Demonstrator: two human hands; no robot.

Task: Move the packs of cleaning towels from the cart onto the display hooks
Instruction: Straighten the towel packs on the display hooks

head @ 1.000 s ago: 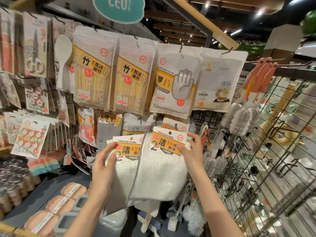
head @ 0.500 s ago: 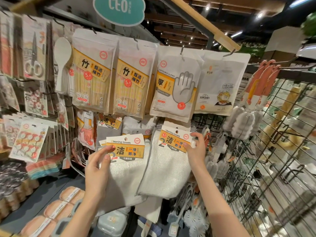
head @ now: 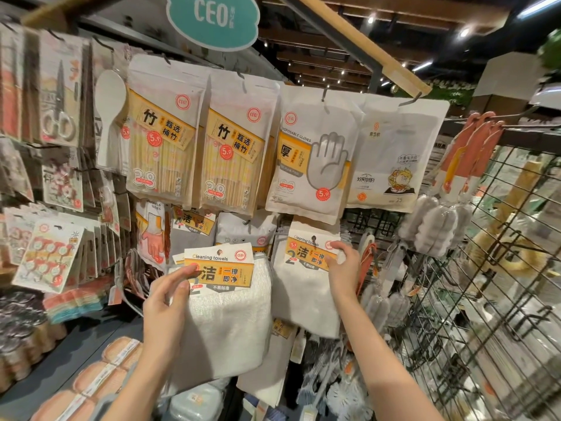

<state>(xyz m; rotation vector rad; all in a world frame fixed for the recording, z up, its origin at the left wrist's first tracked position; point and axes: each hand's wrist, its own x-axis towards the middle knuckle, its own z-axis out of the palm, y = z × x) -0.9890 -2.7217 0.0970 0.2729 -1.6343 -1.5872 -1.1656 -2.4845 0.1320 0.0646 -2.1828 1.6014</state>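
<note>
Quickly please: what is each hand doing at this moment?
Left hand: pinches the nearer cleaning towels pack by its card.
Right hand: pinches the farther cleaning towels pack.

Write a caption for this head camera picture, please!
Left hand holds one cleaning towels pack while right hand hangs another.

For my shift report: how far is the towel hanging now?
Done: nothing certain. In hand: right hand holds one towel pack at the hook row, hook seemingly through its header; left hand holds more packs, unhung. The cart is out of view.
</note>
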